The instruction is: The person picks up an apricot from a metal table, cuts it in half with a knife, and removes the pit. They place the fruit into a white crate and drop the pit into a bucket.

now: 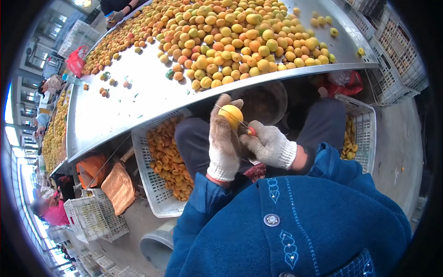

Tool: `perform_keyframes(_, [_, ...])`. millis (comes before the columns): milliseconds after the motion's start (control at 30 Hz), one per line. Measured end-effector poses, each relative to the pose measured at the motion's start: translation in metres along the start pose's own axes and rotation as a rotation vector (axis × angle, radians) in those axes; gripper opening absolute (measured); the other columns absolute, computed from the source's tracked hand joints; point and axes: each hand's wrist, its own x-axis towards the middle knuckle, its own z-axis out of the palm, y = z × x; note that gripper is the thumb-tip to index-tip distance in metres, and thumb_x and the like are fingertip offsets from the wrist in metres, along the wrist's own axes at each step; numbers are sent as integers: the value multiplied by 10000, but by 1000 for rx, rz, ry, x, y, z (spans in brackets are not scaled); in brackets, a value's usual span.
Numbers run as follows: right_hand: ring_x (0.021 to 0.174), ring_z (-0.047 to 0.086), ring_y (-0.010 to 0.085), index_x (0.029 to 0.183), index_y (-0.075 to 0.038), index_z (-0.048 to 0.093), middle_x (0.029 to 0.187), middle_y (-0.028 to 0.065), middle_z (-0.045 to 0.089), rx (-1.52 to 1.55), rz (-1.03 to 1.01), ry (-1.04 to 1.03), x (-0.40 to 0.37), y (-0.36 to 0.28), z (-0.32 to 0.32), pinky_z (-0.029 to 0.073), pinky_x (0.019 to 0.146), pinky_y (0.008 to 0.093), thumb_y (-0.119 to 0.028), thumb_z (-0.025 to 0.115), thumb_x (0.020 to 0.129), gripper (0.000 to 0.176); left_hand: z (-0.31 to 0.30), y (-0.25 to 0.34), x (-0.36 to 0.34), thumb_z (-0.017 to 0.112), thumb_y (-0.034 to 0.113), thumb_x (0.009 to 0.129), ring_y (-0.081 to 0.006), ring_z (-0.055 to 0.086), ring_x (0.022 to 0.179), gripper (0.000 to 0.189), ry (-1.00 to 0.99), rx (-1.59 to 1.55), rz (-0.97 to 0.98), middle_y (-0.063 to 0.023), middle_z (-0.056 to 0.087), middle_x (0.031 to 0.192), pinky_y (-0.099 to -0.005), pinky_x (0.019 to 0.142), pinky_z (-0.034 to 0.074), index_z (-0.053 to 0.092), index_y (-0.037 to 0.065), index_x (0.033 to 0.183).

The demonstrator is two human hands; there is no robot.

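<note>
A yellow apricot (230, 116) sits upright in the fingers of my left hand (222, 147), which wears a knit work glove with a stained palm. My right hand (272, 147), gloved too, is closed around a small knife (251, 131) with a red handle. The thin blade reaches across to the apricot and lies against its skin. Both hands are over my lap, just below the edge of the metal table (143, 90). A large heap of whole apricots (230, 44) covers the far part of that table.
A white crate (159, 207) of apricot halves (170, 161) stands left of my knees. Another crate (370, 143) holds more at my right. A round basin (282, 98) sits beneath the table. A grey bucket (154, 247) lies lower left. A co-worker's hand (114, 18) is across the table.
</note>
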Motion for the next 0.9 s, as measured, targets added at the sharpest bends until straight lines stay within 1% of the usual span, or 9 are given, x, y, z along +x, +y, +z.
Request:
perform_keyframes(133, [740,660,386,1014,0,541,788,226,654,-22,36,-31,1,1,-1,519,636,423,-326,564,950,333,-8,4,5,595,425,939,-184,589,1059,615,-112,-63,0,-138,621,1139,-299,871,498,416,27,1372])
perform_keyframes(200, [740,660,388,1017,0,547,791,226,655,-27,39,-28,-1,7,3,520,635,423,-332,562,950,339,1,5,2,534,508,946,-230,604,1052,625,-70,6,-20,-142,644,1053,-339,855,516,449,21,1329])
perform_keyframes(267, [733,656,389,1015,6,558,787,225,656,-27,-61,81,0,22,13,517,630,426,-346,553,956,357,3,-1,1,450,604,940,-274,601,1066,676,-33,-386,-265,-158,650,1022,-371,857,516,473,21,1281])
perform_keyframes(300, [739,655,388,1009,17,565,786,226,655,-47,-49,80,-1,23,13,516,635,426,-354,549,957,375,8,1,0,384,671,927,-299,600,1057,729,28,-292,-280,-165,655,1008,-372,869,503,484,26,1252])
perform_keyframes(467, [756,655,388,998,19,564,796,232,656,62,15,6,-1,13,6,516,647,427,-346,552,956,368,-7,-8,5,447,600,945,-257,606,1056,670,-44,-218,-206,-146,644,1074,-366,904,496,467,22,1284])
perform_keyframes(533, [760,655,389,990,16,567,797,236,655,81,82,-17,0,12,4,515,650,428,-340,553,956,358,-8,-6,8,467,627,919,-290,582,1116,708,-36,146,-67,-189,639,1098,-390,976,471,480,16,1275])
perform_keyframes(600, [763,654,398,1063,10,552,802,242,654,16,56,-28,0,18,5,518,660,441,-342,536,962,367,-6,-5,8,475,607,929,-298,582,1116,688,-39,94,-97,-199,638,1080,-392,962,484,477,6,1263])
perform_keyframes(700, [778,653,407,1158,4,515,813,245,654,-46,43,24,1,27,10,523,674,450,-341,524,961,397,8,-4,4,444,635,930,-335,575,1125,694,170,-383,-401,-200,632,994,-436,963,481,532,-24,1127])
perform_keyframes(900, [760,651,418,1152,-6,512,805,239,656,-25,-12,40,-4,31,16,525,663,454,-343,525,958,389,-4,-12,5,433,664,916,-347,572,1122,711,99,-342,-402,-208,630,1046,-457,960,478,527,-8,1131])
